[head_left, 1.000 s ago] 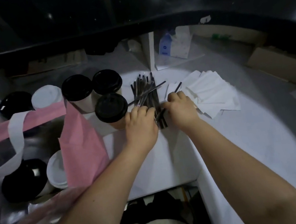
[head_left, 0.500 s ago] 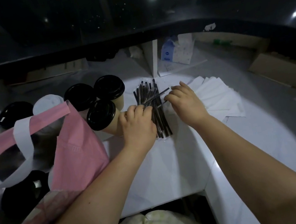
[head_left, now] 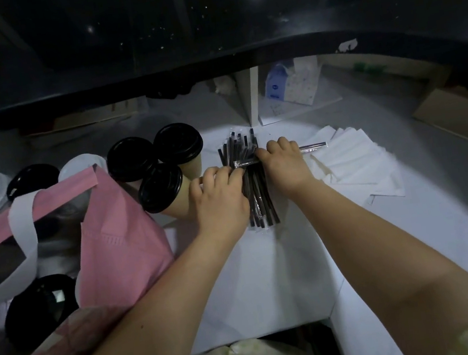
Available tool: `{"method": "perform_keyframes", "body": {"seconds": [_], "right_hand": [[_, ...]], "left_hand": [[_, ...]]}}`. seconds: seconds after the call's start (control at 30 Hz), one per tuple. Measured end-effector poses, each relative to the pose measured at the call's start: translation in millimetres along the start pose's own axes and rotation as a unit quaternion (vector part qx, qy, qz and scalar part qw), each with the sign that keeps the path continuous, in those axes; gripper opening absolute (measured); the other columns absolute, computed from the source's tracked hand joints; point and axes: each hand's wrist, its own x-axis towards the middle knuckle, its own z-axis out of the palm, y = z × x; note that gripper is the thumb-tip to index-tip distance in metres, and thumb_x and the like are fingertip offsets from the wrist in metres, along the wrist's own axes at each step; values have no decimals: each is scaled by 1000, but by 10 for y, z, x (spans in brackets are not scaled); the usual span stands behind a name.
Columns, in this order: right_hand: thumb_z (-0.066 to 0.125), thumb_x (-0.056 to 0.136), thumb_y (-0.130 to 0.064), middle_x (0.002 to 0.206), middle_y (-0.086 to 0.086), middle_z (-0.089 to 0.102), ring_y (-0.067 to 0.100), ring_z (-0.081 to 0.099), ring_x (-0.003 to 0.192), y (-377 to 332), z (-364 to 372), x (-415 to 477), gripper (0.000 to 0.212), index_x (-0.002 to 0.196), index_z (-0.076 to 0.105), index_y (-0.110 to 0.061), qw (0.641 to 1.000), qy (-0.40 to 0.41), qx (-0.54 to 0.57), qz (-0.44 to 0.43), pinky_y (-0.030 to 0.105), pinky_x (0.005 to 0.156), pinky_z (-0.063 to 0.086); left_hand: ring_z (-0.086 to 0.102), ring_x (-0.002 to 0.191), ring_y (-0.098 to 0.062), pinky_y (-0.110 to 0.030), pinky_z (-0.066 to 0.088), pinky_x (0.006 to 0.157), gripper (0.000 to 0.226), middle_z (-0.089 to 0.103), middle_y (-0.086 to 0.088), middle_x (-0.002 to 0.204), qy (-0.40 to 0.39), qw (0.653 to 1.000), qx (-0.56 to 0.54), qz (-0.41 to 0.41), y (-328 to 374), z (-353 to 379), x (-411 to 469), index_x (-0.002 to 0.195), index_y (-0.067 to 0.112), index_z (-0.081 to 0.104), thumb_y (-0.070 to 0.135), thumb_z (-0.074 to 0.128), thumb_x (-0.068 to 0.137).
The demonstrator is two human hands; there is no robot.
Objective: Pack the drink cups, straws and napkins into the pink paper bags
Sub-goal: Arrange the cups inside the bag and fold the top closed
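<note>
A pile of wrapped black straws (head_left: 258, 201) lies on the white counter between my hands. My right hand (head_left: 284, 166) grips one wrapped straw (head_left: 312, 146) that lies crosswise over the pile, its end sticking out to the right. My left hand (head_left: 219, 201) rests on the pile's left side with fingers curled over the straws. White napkins (head_left: 353, 161) are fanned out to the right. An open pink paper bag (head_left: 119, 235) with white handles stands at left. Three black-lidded paper cups (head_left: 160, 187) stand behind it.
More cups with white and black lids (head_left: 32, 181) stand at the far left, and a black lid (head_left: 40, 309) shows below the bag. A tissue box (head_left: 300, 84) and a white divider (head_left: 250, 95) stand at the back. A cardboard box (head_left: 461, 113) sits far right.
My right hand has closed on a single straw and turned it crosswise over the pile. My left hand has shifted onto the pile's left side. The camera view tilted slightly.
</note>
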Motion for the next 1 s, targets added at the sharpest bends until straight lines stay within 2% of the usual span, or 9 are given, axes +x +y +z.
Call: {"method": "perform_keyframes", "body": {"seconds": [0.13, 0.23, 0.33, 0.5, 0.57, 0.73, 0.83, 0.93, 1.0], "right_hand": [[79, 58, 0, 71, 11, 57, 33, 56, 72, -9, 10, -33, 26, 80, 67, -8, 999, 28, -21, 4, 36, 66, 43], [79, 49, 3, 68, 13, 54, 34, 55, 67, 47, -64, -112, 30, 72, 63, -8, 999, 42, -11, 4, 36, 62, 42], [74, 50, 8, 75, 16, 53, 35, 53, 72, 183, -137, -205, 29, 74, 65, -6, 998, 53, -5, 32, 36, 63, 36], [67, 85, -6, 90, 15, 59, 38, 51, 86, 433, -326, -409, 6, 88, 71, -4, 991, 88, 22, 94, 36, 69, 32], [58, 94, -13, 87, 15, 63, 36, 50, 87, 466, -419, -510, 14, 89, 68, -5, 990, 86, 42, 107, 36, 69, 33], [47, 97, -11, 83, 17, 63, 37, 53, 83, 433, -589, -781, 16, 93, 62, -5, 968, 90, 149, 182, 34, 60, 32], [40, 92, -1, 84, 11, 63, 30, 55, 75, 327, -693, -942, 19, 94, 58, -8, 938, 65, 266, 214, 32, 57, 36], [36, 99, -7, 80, 2, 62, 12, 48, 60, 119, -892, -1122, 22, 100, 57, -14, 884, 75, 399, 232, 23, 51, 33], [37, 102, -12, 78, 1, 64, 10, 47, 60, -49, -1020, -1233, 20, 102, 57, -15, 862, 86, 443, 229, 21, 52, 35]], "left_hand": [[53, 105, -27, -41, 32, 87, 44, 65, -2, 106, 0, 1000, -3, 3, 20, -8, -11, 108, 18, 64, 17, 64, 65], [54, 106, -27, -41, 32, 88, 44, 65, -1, 108, 1, 1000, -3, 9, 36, -28, -27, 110, 18, 65, 17, 65, 66], [54, 106, -27, -40, 30, 88, 45, 65, 0, 109, 3, 1000, -12, 11, 57, -76, -40, 110, 18, 66, 16, 67, 66], [56, 106, -29, -39, 27, 89, 46, 65, -2, 110, -4, 1000, -20, 8, 152, -236, -22, 110, 18, 67, 14, 72, 64], [56, 106, -30, -39, 28, 90, 47, 65, -3, 111, -3, 1000, -22, 12, 211, -325, -7, 111, 17, 67, 14, 71, 64], [55, 107, -30, -40, 27, 90, 45, 64, -4, 109, 7, 999, -18, 29, 353, -548, -22, 108, 16, 67, 14, 71, 64], [53, 109, -30, -40, 26, 92, 43, 64, -3, 109, 8, 999, -16, 34, 419, -672, -58, 109, 16, 66, 13, 71, 67], [44, 121, -29, -43, 26, 100, 43, 58, -3, 122, -37, 998, -13, 39, 480, -883, -109, 122, 18, 59, 16, 62, 79], [40, 123, -27, -43, 25, 102, 43, 55, -3, 127, -50, 998, -9, 42, 482, -1044, -152, 126, 19, 55, 20, 58, 84]]}}
